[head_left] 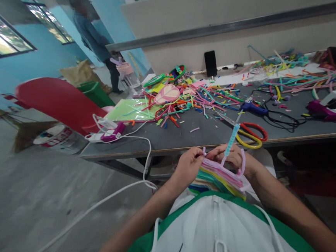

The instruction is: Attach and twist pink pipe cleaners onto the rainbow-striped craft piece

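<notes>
Close to my body is a piece made of pipe cleaners [222, 177] laid in rows of pink, yellow, green and blue. My left hand [190, 162] is closed, thumb and finger pinching its upper left corner, where a short lilac end sticks up. My right hand [238, 158] reaches over the top edge, its curled fingers on the same pink edge beside the left fingertips; the piece partly hides them. From that edge rises a thin stick wrapped in a light blue coil [231, 140]. A lilac pipe cleaner loop [243, 163] stands up by my right wrist.
On the dark table [173, 138] lie scissors [250, 134], a blue glue gun [253, 108], cut pipe cleaners [211, 96], a phone [210, 63] and purple power strips [113, 132]. A white cable [148, 155] hangs off the edge. A red chair [56, 98] and a person [90, 38] are left.
</notes>
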Available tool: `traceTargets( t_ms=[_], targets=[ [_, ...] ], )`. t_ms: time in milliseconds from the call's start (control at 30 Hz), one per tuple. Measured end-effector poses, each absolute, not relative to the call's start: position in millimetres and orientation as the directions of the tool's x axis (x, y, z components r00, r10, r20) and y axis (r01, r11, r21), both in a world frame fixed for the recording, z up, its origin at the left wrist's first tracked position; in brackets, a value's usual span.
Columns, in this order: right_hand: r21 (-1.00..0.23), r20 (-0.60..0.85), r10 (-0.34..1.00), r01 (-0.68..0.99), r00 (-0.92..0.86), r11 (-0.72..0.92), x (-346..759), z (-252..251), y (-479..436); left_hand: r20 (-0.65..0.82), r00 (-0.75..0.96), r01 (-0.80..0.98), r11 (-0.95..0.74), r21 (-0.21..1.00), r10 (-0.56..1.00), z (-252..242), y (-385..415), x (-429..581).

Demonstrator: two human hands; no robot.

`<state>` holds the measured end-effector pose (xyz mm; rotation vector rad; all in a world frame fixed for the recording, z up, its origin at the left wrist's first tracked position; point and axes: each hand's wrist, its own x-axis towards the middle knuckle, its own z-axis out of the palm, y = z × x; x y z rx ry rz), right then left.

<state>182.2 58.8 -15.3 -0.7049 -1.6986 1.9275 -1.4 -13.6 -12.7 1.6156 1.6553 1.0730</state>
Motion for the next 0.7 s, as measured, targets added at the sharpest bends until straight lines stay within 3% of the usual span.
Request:
traceTargets(
  t_ms=[233,333,500,700],
  targets=[
    [-0.995,-0.05,0.686,-0.02,-0.726,-0.093,173,-27,71,0.07,-0.055,0.431,-0.039,0.901,0.996,-21,-10,-7],
    [-0.996,-0.011,0.616,-0.045,-0.787,-0.075,162,-44,78,0.064,-0.054,0.412,-0.036,0.91,0.996,-23,-9,-8],
    [-0.984,-0.051,0.556,-0.054,-0.829,-0.171,155,-67,78,0.058,-0.072,0.404,-0.024,0.915,0.996,-23,-9,-7],
    [-0.99,-0.1,0.578,0.02,-0.81,-0.142,167,-55,73,0.04,-0.074,0.399,-0.007,0.917,0.996,-24,-7,-8]
  ],
)
